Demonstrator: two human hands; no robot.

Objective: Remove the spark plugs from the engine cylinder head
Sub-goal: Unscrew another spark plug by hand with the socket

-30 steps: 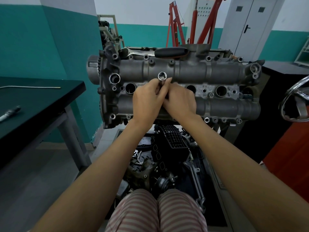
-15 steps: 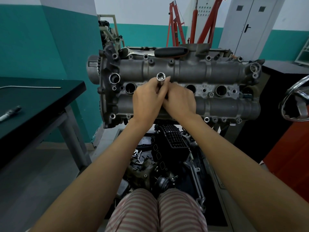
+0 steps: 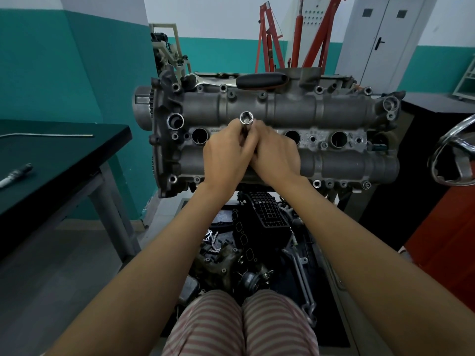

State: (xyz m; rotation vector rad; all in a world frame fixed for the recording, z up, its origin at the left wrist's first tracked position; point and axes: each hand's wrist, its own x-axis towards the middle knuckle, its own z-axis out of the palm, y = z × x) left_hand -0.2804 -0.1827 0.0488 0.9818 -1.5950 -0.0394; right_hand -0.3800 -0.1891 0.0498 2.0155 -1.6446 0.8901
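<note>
Currently both hands are gripping a socket tube (image 3: 246, 118) standing in the 2nd plug hole of the cylinder head (image 3: 334, 109): left hand (image 3: 226, 158) is wrapping its shaft, right hand (image 3: 276, 155) is pinching lower down. Plug itself is sitting hidden deep inside. Tube is looking like polished steel, rigid, probably slippery, so gripping the shaft is making sense. Head is rough cast grey metal, heavy. 1 loose spark plug (image 3: 15, 173), likely brittle ceramic, is lying on the bench (image 3: 64, 150). Ratchet (image 3: 257, 80) is resting on top.
</note>
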